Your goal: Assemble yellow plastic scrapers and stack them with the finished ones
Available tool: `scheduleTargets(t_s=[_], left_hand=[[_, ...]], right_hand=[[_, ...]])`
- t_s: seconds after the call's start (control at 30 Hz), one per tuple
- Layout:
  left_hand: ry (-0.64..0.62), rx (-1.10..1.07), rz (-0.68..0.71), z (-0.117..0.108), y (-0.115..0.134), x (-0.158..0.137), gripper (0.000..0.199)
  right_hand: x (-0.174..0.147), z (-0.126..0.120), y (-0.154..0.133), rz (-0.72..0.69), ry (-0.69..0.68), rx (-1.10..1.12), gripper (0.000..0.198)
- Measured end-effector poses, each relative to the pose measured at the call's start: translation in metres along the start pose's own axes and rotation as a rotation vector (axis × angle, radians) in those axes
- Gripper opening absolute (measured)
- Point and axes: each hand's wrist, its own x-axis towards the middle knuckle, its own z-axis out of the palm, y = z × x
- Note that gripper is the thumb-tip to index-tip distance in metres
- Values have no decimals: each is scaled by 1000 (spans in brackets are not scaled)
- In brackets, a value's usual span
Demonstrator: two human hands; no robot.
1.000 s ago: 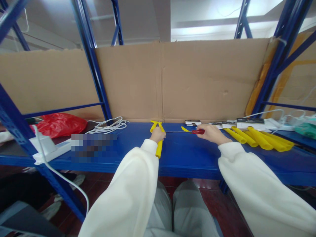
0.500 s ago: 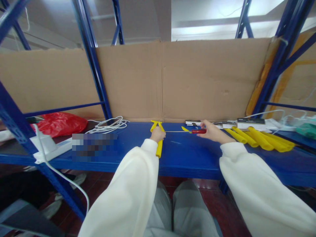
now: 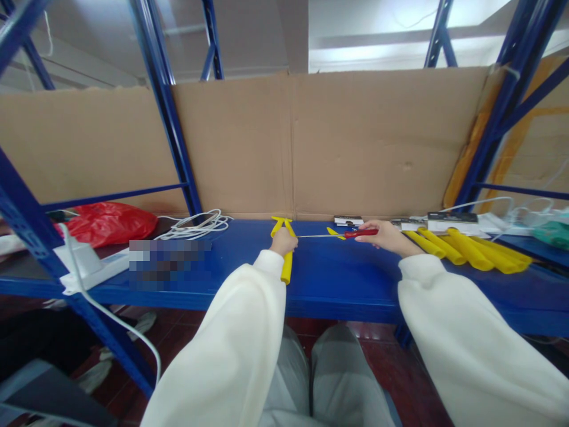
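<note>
Wrapped around a yellow Y-shaped tool [image 3: 287,271] with a thick round handle and a crossbar, my left hand [image 3: 284,242] keeps it against the blue bench. My right hand [image 3: 382,235] is closed on the red handle of a screwdriver [image 3: 361,233]. The long thin shaft lies almost level and points left; its tip meets the tool at my left hand, where my fingers hide the contact. A small curved yellow piece [image 3: 334,232] lies on the bench behind the shaft.
Several yellow handles [image 3: 471,250] lie at the right, before small black-and-white boxes [image 3: 452,222]. A box [image 3: 348,220] sits near the cardboard wall [image 3: 377,142]. Leftward are coiled white cable [image 3: 195,225], a power strip [image 3: 113,261] and a red bag [image 3: 111,224]. Blue posts [image 3: 166,107] frame the bench [image 3: 338,276].
My right hand has shifted slightly, its fingers now more closed around the screwdriver handle, which tilts up a little at its right end. My left hand and the yellow tool stay put.
</note>
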Motion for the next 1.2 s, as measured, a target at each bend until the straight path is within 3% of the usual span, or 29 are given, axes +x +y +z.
scheduleTargets(t_s=[0.17,0.4,0.53,0.73,1.0,1.2], left_hand=[[-1,13,-7,1,0,2,13],[3,11,-3,0,0,1,13],[17,35,-10,0,-1,1,13],[10,26,-5,2,-1,3,12],[-6,19,-11,1,0,2,9],[-24,0,26,2,-1,2,5]], right_hand=[[-2,4,1,65,32,254,54],[-2,-5,3,212,-119,597,23],[-2,-8,5,241,-149,709,23],[0,1,4,207,-3,681,24],[-2,9,-6,124,167,365,38],[-4,8,-3,381,69,425,48]])
